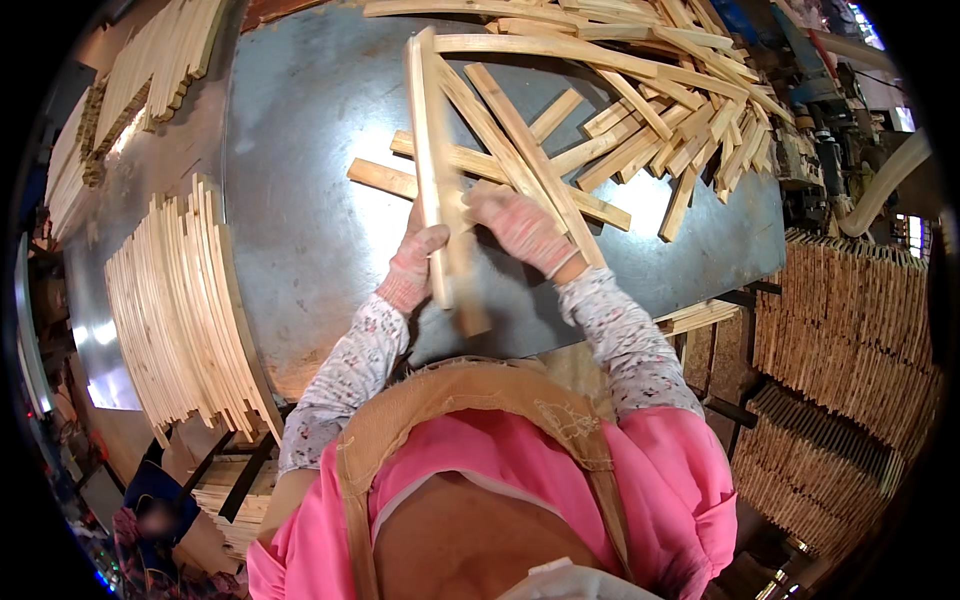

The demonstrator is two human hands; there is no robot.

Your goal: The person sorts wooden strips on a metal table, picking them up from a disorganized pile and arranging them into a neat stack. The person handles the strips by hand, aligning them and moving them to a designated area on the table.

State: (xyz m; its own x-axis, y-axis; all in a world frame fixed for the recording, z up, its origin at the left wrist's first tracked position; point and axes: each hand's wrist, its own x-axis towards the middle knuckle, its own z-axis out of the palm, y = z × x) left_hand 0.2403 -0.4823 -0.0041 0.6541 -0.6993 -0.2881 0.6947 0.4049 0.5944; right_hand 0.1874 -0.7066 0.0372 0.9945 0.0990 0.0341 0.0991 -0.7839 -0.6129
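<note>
Both my hands wear pale gloves with reddish palms, over the grey metal tabletop [310, 110]. My left hand [410, 265] is closed round the lower part of a long pale wooden strip [424, 150], its thumb across the near face. Right beside that strip, a second wooden strip [462, 270] is smeared by motion. My right hand [522, 228] has its fingers curled against this blurred strip and appears to grip it; its fingertips are partly blurred. Beyond my hands, several loose strips lie crossed, among them a long slanting wooden strip [535, 160] close to my right hand.
A jumbled heap of wooden strips [690, 110] covers the far right of the table. At left stands a neat row of strips [180, 310], with another stack [165, 60] beyond. Tall stacked strips [840, 340] stand right of the table, below machinery [810, 120]. Another person [160, 530] is at lower left.
</note>
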